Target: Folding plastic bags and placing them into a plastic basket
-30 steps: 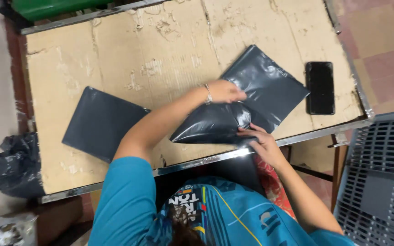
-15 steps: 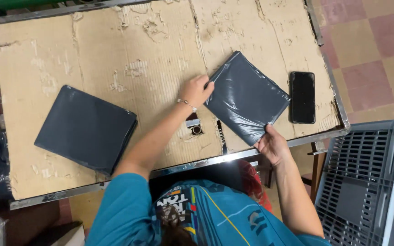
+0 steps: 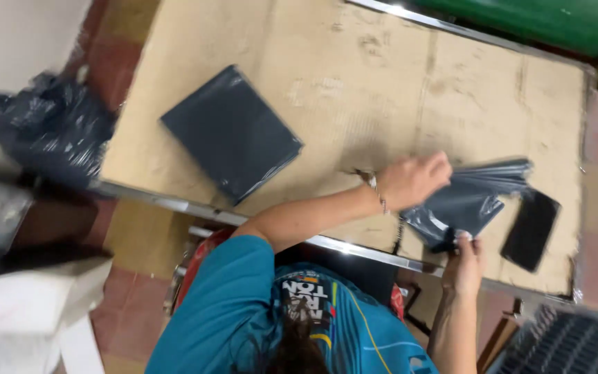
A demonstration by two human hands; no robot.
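The dark grey plastic mailer bag (image 3: 468, 201) is off the table, lifted and crumpled between both hands, its upper edge pulled out into a flat fan toward the far right and its lower corner bunched downward. It looks empty or nearly so, limp and folding on itself; the picture is smeared by motion, so I cannot tell whether its mouth is open.

The left hand (image 3: 413, 181) is closed over the bag's near-left end, fingers curled around the gathered plastic, a thin bracelet at the wrist. The right hand (image 3: 464, 263) comes up from below and pinches the bag's lowest corner between fingertips and thumb, so the bag hangs stretched between the two grips, above the right hand and just to the right of the left.

Just beside the bag's right edge, a black phone (image 3: 531, 230) lies flat on the cardboard-covered table (image 3: 382, 83), tilted, close to the right hand but not touched. Well away to the left of both hands lies a flat stack of dark mailers (image 3: 231, 133), square and undisturbed.

As a judgement: one bag has been taken up and is being shaken or opened out; nothing is packed in it yet, and the stack remains to be worked through.

Past the table's left end sits a black plastic sack (image 3: 43, 128), and a dark crate (image 3: 569, 343) is at the lower right.
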